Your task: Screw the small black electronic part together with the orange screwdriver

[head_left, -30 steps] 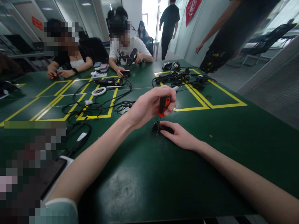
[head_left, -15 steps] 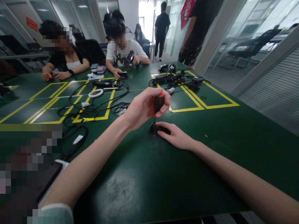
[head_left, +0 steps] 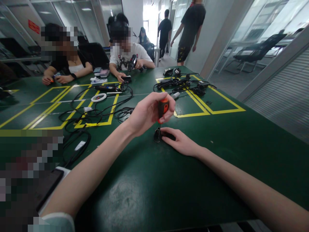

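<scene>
My left hand [head_left: 151,109] is closed round the red and black handle of a screwdriver [head_left: 163,109], held upright. Its thin shaft points down into a small dark round part [head_left: 157,135] standing on the green table. My right hand [head_left: 180,141] rests on the tabletop, its thumb and fingers closed on a black piece that reaches to the right of the round part. Whether the black piece and the round part are one thing I cannot tell, as my fingers partly cover them. The screwdriver's tip is hidden inside the part.
Black cables [head_left: 101,109] and a white ring [head_left: 98,97] lie left of my hands. More black cabled devices [head_left: 183,83] lie inside yellow tape marks [head_left: 229,111]. A phone-like dark slab [head_left: 50,187] is by my left forearm. Two people sit across the green table [head_left: 205,193]; others walk behind.
The screwdriver handle has turned in my left hand, showing more of its red side. My right hand stays in place on the part. In the background, a person in dark clothes has walked further away.
</scene>
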The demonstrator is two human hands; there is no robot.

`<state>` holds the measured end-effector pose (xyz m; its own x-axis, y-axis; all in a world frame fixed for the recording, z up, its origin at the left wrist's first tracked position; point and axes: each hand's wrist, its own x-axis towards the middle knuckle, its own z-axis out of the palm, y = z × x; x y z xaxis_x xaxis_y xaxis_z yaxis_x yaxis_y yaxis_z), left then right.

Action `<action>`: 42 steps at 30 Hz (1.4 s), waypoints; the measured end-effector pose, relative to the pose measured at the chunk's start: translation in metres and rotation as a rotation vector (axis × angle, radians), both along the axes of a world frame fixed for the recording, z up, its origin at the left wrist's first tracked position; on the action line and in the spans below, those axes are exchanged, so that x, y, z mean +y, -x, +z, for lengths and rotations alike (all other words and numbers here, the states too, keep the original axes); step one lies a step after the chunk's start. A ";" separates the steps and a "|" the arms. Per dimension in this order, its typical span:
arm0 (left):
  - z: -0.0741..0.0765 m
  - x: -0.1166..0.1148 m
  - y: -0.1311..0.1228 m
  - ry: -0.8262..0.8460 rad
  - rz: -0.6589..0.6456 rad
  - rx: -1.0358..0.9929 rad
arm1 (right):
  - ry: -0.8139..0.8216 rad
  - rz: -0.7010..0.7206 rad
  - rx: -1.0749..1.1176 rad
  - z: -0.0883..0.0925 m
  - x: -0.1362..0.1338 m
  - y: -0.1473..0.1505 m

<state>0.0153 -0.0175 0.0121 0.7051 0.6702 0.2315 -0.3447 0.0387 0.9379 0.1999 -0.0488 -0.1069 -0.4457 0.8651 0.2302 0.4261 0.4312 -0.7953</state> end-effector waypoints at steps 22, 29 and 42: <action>0.000 0.000 0.001 0.000 0.037 -0.005 | 0.001 0.003 0.015 -0.003 0.001 0.000; 0.002 -0.001 0.001 0.003 0.018 0.003 | -0.001 -0.002 0.008 -0.004 0.001 0.000; 0.000 -0.001 0.000 -0.009 0.022 0.002 | -0.011 -0.002 0.009 -0.004 0.002 0.000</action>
<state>0.0156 -0.0188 0.0125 0.6903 0.6838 0.2362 -0.3437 0.0227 0.9388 0.1998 -0.0473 -0.1112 -0.4414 0.8635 0.2440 0.4195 0.4390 -0.7945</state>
